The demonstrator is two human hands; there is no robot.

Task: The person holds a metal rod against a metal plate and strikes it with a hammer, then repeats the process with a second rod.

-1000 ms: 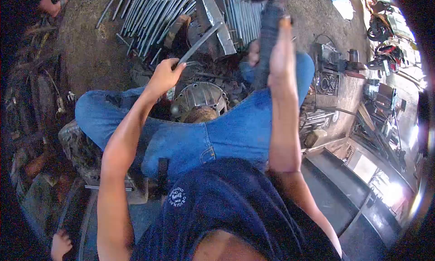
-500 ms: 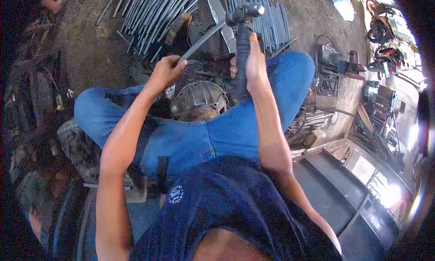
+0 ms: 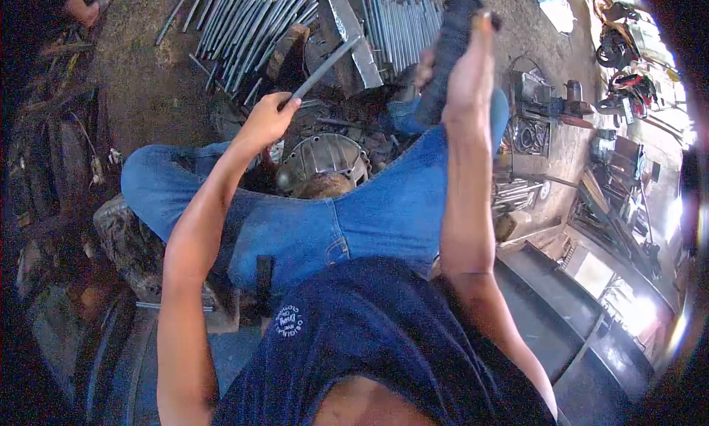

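Observation:
My left hand is closed round the near end of a grey metal rod. The rod slants up and to the right, and its far end overlaps a flat shiny metal bar. Beneath the bar stands a dark block. Out to the right, my right hand grips a hammer by its thick black handle. The hammer is raised and smeared by motion, its head hard to make out at the top. Between my knees lies a round ribbed metal housing.
Many long metal rods lie in a heap beyond the block, with a second row of rods to its right. Another person's hand shows at the far left. Metal equipment stands right of my knee, and dark sheet panels lie lower right.
My right hand has swung the hammer up and to the right, away from the bar and the rod's end. My left hand and the rod have hardly moved.

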